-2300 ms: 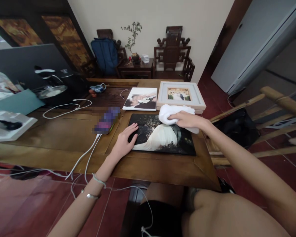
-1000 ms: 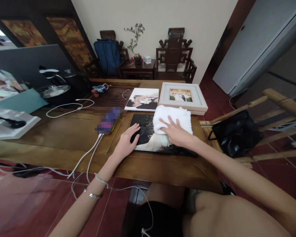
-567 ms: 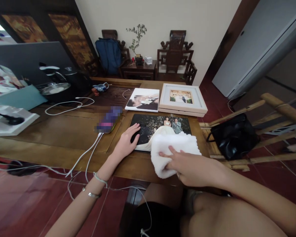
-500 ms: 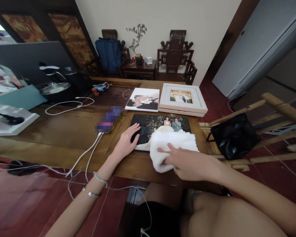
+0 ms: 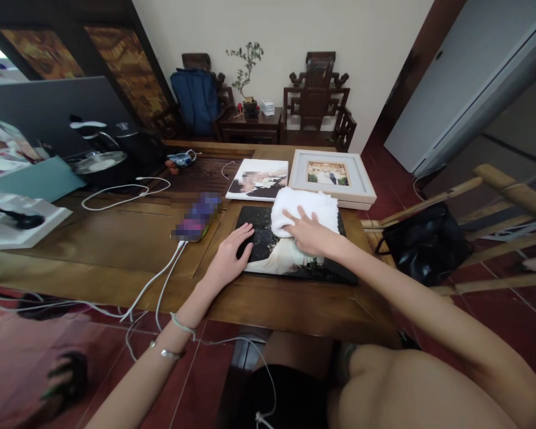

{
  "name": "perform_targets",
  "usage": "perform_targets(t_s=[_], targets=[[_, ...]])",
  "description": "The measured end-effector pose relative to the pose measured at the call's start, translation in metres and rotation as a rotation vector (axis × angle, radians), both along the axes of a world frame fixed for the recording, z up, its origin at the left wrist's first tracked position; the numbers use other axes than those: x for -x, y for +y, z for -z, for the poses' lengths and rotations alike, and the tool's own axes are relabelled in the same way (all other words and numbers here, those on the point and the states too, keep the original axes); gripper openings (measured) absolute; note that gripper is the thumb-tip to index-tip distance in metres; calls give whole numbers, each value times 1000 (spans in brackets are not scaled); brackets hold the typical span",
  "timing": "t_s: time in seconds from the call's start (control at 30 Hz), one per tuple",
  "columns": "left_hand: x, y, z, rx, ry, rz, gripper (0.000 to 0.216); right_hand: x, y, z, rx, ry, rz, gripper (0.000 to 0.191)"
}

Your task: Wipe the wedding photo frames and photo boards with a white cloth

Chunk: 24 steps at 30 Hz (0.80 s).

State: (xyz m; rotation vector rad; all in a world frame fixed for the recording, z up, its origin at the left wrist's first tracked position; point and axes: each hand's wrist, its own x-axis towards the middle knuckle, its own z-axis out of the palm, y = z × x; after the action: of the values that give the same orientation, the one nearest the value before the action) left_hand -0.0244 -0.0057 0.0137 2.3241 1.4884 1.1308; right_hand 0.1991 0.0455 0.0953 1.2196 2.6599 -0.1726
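Note:
A dark wedding photo panel [image 5: 274,262] lies flat on the wooden table before me. My left hand [image 5: 230,253] rests on its left edge, fingers stretched out, holding nothing. Over the panel's upper right part lies a folded white towel [image 5: 301,205], which covers the couple's upper bodies. My right hand [image 5: 315,235] presses on the towel with its fingers partly sunk into the cloth. The pale lower part of the dress shows below the towel.
Behind the panel lie a white photo canvas [image 5: 259,179] and framed photos [image 5: 361,173]. A phone [image 5: 199,217] with white cables sits to the left, beyond it a teal box [image 5: 40,179] and a black pot [image 5: 100,164]. A bamboo chair [image 5: 509,179] holding a black bag [image 5: 424,244] stands right.
My right hand has pushed the towel up and away from me, from the panel's near edge to its far edge. The left hand stays in place. A dark shape appears on the floor, lower left.

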Motion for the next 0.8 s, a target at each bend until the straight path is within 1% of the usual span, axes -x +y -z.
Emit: perform_targets(t_s=[0.07,0.23,0.3,0.37,0.47,0.57,0.67,0.8], targets=[[-1,0,0,6,-1,-2,33,-1,-22,-8,71,-23,-12,71],[-2,0,-1,15,0,-5,33,-5,-89,-32,343,-90,-107,66],[-2,0,-1,19,0,-5,33,-6,-104,-37,429,-110,-169,63],[-2,0,-2,23,2,-4,33,-6,-109,-39,457,-103,-215,60],[-1,0,-2,27,1,-2,33,-6,-103,-37,401,-52,-229,54],[-1,0,-2,25,4,-3,33,-3,-83,-34,319,8,-245,47],[0,0,-1,13,6,-1,34,-2,-51,-31,243,36,-213,52],[1,0,0,7,6,3,33,-3,-3,-20,153,66,-102,59]])
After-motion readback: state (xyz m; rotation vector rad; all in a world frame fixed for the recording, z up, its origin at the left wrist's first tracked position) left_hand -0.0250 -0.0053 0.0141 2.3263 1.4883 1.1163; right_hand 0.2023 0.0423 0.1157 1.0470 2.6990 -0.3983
